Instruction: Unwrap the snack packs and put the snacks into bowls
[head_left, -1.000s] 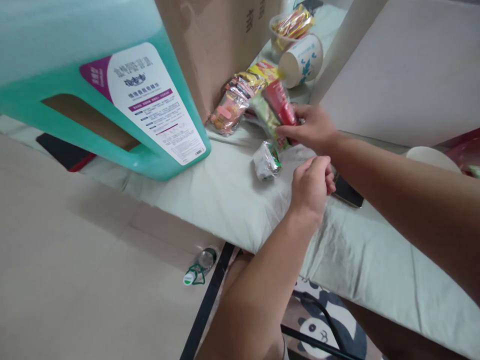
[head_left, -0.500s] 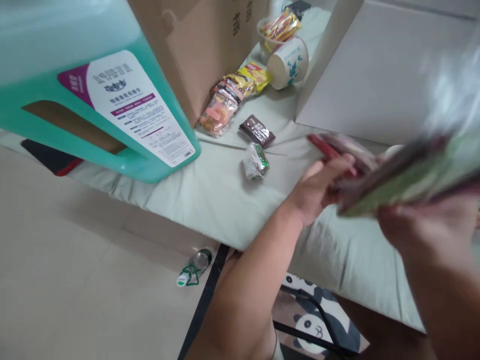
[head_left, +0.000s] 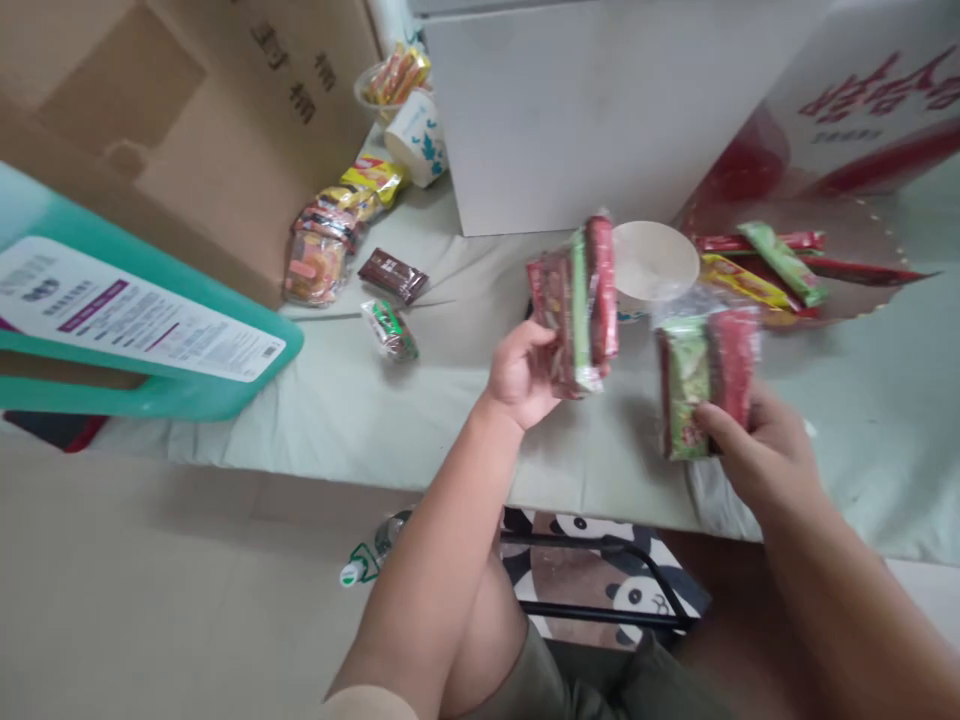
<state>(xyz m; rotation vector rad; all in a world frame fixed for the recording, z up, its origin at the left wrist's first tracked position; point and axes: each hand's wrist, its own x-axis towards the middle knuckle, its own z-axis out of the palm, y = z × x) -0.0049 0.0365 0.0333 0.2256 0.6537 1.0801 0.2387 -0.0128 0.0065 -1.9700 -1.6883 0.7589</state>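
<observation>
Over the pale cloth [head_left: 457, 400], near its front edge, the left hand [head_left: 525, 375] grips red-and-green snack packets [head_left: 579, 310] rising above it; the right hand [head_left: 776, 455] clasps a green-and-red packet bunch [head_left: 688, 375] jutting leftward.

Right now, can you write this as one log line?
left hand: holds red and green packets | right hand: holds green and red packets | pale cloth: dark brown packet, touched by neither hand

Wrapped packets [head_left: 688, 388] in right hand [head_left: 772, 455] blurred — teal jug [head_left: 142, 318] cut by left edge.
</observation>
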